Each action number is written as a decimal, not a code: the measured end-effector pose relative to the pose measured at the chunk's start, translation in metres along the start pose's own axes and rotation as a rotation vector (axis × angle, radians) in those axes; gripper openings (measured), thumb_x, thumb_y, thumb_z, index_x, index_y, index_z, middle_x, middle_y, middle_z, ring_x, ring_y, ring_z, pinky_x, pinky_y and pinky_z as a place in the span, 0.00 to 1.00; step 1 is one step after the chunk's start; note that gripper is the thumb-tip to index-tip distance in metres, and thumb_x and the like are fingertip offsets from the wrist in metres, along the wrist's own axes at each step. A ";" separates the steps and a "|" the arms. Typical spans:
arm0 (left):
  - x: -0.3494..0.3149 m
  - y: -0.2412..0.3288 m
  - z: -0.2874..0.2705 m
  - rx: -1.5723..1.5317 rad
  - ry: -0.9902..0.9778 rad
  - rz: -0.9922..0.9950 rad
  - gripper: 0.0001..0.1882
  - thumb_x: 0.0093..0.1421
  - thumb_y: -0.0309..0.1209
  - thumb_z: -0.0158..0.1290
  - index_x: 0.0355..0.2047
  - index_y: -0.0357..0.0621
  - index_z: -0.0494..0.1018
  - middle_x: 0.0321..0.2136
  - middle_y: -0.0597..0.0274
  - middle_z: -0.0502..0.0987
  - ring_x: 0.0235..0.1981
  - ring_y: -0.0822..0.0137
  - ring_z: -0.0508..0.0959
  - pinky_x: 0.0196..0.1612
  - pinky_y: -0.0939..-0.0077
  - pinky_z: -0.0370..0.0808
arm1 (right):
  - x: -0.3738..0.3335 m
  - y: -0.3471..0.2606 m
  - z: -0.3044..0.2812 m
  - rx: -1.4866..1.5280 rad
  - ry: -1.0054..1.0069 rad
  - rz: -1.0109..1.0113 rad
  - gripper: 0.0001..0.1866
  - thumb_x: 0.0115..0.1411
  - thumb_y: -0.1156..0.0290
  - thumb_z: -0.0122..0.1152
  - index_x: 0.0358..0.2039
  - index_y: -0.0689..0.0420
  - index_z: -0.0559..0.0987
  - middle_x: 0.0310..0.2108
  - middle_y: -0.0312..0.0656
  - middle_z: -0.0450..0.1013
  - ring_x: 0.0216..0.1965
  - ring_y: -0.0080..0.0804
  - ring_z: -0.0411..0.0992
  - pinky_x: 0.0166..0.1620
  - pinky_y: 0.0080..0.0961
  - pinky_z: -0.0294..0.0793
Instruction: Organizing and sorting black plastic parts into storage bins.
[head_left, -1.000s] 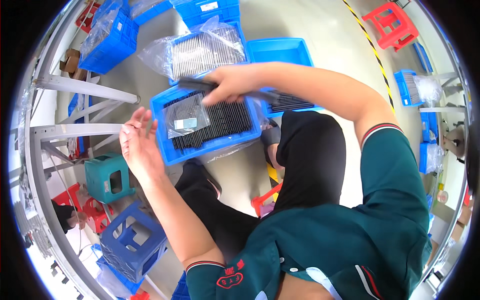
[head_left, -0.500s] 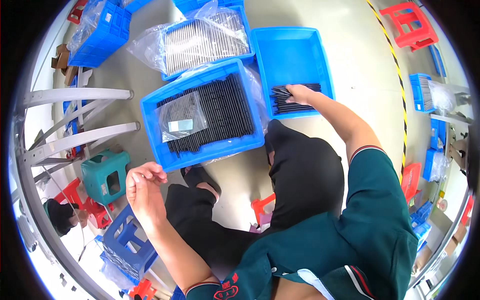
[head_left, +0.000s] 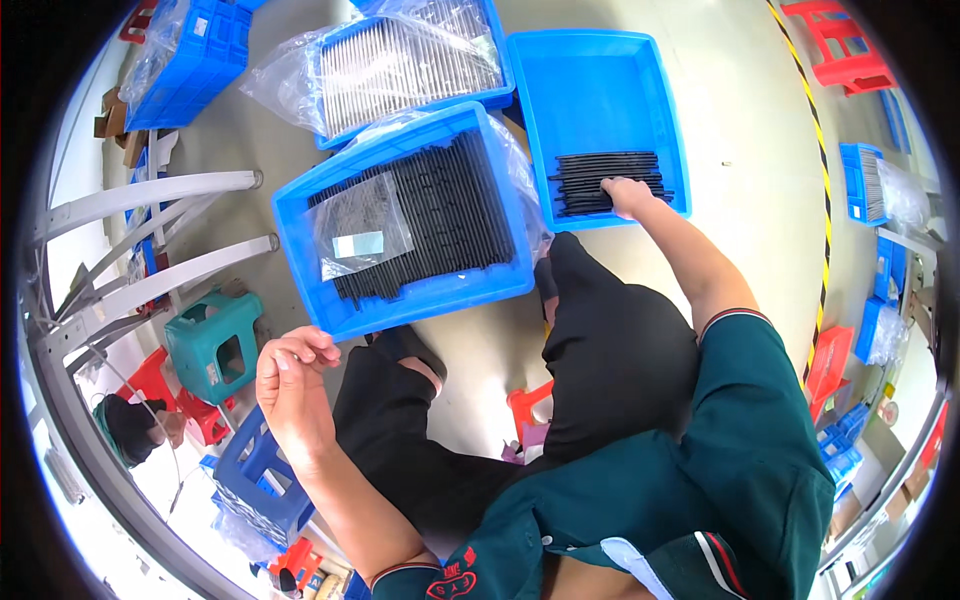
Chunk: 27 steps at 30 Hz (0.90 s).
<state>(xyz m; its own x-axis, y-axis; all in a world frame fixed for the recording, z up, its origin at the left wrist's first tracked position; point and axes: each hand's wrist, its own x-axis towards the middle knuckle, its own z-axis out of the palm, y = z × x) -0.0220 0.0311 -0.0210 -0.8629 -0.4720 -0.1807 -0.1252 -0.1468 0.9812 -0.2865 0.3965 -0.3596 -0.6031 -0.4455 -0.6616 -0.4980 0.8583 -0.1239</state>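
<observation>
My right hand [head_left: 627, 196] reaches into the right-hand blue bin [head_left: 590, 90], its fingers pressed together on the black rods [head_left: 585, 180] lying side by side at the near end. Those rods run left to right, a few with uneven ends; my fingertips are partly hidden. My left hand [head_left: 295, 385] hangs near the front left corner of another blue bin [head_left: 430, 305]. It holds nothing, and its fingers are loosely bent and apart. That bin is filled with rows of black rods [head_left: 455, 200], and a clear bag with a pale label [head_left: 365, 230] lies on them.
Behind stands a blue bin of silvery rods [head_left: 410, 70] partly covered by clear plastic. A teal stool [head_left: 215, 345], a blue stool [head_left: 255, 480] and grey metal legs [head_left: 190, 270] are at left. To the right run a yellow-black floor stripe [head_left: 815, 150] and red stools.
The rods under my right hand, tilted and bunched before, now lie more nearly parallel. My right hand has shifted toward the right on them. My left hand stays almost still.
</observation>
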 end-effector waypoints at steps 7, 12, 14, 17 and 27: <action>-0.005 0.003 -0.001 0.029 0.028 0.019 0.12 0.64 0.34 0.44 0.28 0.38 0.66 0.30 0.54 0.72 0.30 0.68 0.69 0.36 0.74 0.67 | -0.009 -0.007 -0.008 -0.057 0.061 -0.003 0.18 0.51 0.75 0.52 0.44 0.52 0.74 0.46 0.48 0.67 0.51 0.46 0.66 0.50 0.38 0.70; -0.010 -0.002 -0.003 0.014 0.139 -0.021 0.10 0.63 0.33 0.47 0.31 0.38 0.71 0.26 0.63 0.72 0.26 0.72 0.69 0.32 0.79 0.66 | -0.016 0.001 -0.011 -0.072 0.018 0.049 0.18 0.51 0.75 0.52 0.45 0.53 0.73 0.47 0.49 0.67 0.51 0.47 0.66 0.51 0.39 0.69; -0.014 -0.002 -0.005 0.032 0.135 -0.008 0.11 0.64 0.34 0.45 0.32 0.39 0.69 0.25 0.63 0.70 0.26 0.71 0.68 0.31 0.78 0.65 | -0.015 -0.005 -0.024 -0.127 -0.087 0.051 0.19 0.51 0.76 0.52 0.46 0.54 0.73 0.48 0.50 0.67 0.52 0.47 0.67 0.51 0.39 0.69; -0.021 0.004 -0.013 0.008 0.173 0.011 0.11 0.64 0.34 0.45 0.31 0.39 0.70 0.25 0.63 0.71 0.25 0.72 0.68 0.31 0.79 0.65 | -0.009 -0.029 -0.065 -0.243 -0.071 -0.032 0.16 0.49 0.77 0.52 0.40 0.57 0.77 0.40 0.51 0.74 0.45 0.46 0.72 0.47 0.39 0.72; -0.029 0.009 -0.026 -0.098 0.185 -0.036 0.12 0.63 0.35 0.47 0.28 0.40 0.72 0.22 0.66 0.71 0.23 0.76 0.67 0.29 0.83 0.64 | 0.001 -0.212 -0.217 0.316 -0.042 -0.025 0.13 0.51 0.71 0.52 0.33 0.69 0.75 0.25 0.56 0.74 0.20 0.44 0.76 0.20 0.37 0.79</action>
<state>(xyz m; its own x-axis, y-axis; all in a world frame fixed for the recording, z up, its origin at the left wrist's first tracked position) 0.0147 0.0210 -0.0083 -0.7526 -0.6154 -0.2340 -0.0988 -0.2458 0.9643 -0.3166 0.1594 -0.1736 -0.5636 -0.4624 -0.6845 -0.2906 0.8866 -0.3597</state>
